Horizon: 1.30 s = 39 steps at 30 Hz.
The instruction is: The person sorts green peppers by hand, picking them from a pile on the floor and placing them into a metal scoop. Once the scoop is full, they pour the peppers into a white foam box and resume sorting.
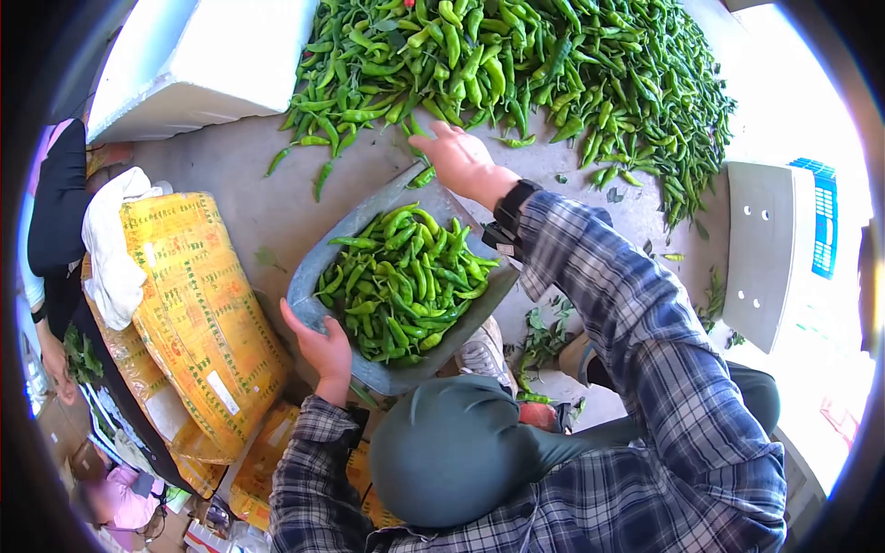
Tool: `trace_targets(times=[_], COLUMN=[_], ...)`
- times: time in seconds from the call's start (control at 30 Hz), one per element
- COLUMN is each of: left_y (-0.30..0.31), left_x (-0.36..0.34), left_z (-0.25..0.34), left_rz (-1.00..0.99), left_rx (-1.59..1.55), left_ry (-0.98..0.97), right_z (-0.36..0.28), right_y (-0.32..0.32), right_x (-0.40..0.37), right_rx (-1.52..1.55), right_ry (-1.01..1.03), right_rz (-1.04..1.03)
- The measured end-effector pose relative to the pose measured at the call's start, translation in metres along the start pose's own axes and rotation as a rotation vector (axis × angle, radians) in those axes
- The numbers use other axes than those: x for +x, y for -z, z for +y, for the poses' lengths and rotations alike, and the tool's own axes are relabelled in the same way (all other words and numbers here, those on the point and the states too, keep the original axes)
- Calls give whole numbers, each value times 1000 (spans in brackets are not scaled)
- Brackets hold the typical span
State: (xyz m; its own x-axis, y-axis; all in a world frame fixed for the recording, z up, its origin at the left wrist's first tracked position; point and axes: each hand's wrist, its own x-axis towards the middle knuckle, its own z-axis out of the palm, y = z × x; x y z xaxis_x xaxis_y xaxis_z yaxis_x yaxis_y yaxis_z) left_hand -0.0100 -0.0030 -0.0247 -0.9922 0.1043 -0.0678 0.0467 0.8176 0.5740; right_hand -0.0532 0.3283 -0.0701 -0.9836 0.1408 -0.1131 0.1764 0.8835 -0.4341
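A grey scoop-like pan (309,269) lies tilted in front of my knees, with a heap of green chili peppers (406,281) in it. At its near left rim is my left hand (324,355), thumb and fingers on either side of the edge, gripping it. My right hand (458,164) reaches over the pan's far edge, fingers stretched toward the big pile of green peppers (516,69) on the floor. One pepper (421,177) lies at the pan's far rim, just below that hand. Nothing is visibly held in the right hand.
A white foam box (207,88) stands at upper left. Yellow-taped cartons (203,304) with a white cloth (115,240) are on my left, another person's hand (57,364) beyond them. A grey plastic stool (761,249) stands at right. Loose leaves (548,336) lie near my shoe (484,358).
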Motion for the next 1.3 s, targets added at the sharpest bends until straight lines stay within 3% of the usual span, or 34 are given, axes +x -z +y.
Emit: trace_targets(times=[0.07,0.13,0.27,0.47,0.53,0.6,0.67,0.7,0.8,0.87,1.07,1.27,1.3], left_y=[1,2,1,0,2,1,0,1,2,0,0,-2,-3], left_x=[0,1,1,1,0,0,-1,-2,-1,-1,-1,2,1], left_z=[1,2,2,-1,1,1,-2,-2,3,0,-3,-6,-6], left_rz=[-44,-45,-7,-18,-32,-46,-37,-39,-38,-29,-13,0,-2], left_rx=[-2,-1,37,-29,-39,-48,-39,-37,-48,-68,-37,-12,-13], left_ry=[66,57,-28,-25,6,41,18,23,48,18,-19,20,26], right_z=[-2,1,20,47,41,17,-12,-13,-3,14,-5,-15,-18], right_y=[0,-1,-5,-4,-7,-7,15,14,2,-10,-31,-36,-36], right_x=[13,19,13,-18,-31,-42,-56,-59,-55,-43,-44,-58,-59], right_rx=[-97,-144,-244,-76,67,137,414,417,403,331,148,28,57], right_ry=[76,127,128,-4,-124,-117,57,57,-64,-297,-237,-174,-164], right_rz=[22,-217,-187,-100,-55,78,-172,-178,-98,-63,-193,-119,-215])
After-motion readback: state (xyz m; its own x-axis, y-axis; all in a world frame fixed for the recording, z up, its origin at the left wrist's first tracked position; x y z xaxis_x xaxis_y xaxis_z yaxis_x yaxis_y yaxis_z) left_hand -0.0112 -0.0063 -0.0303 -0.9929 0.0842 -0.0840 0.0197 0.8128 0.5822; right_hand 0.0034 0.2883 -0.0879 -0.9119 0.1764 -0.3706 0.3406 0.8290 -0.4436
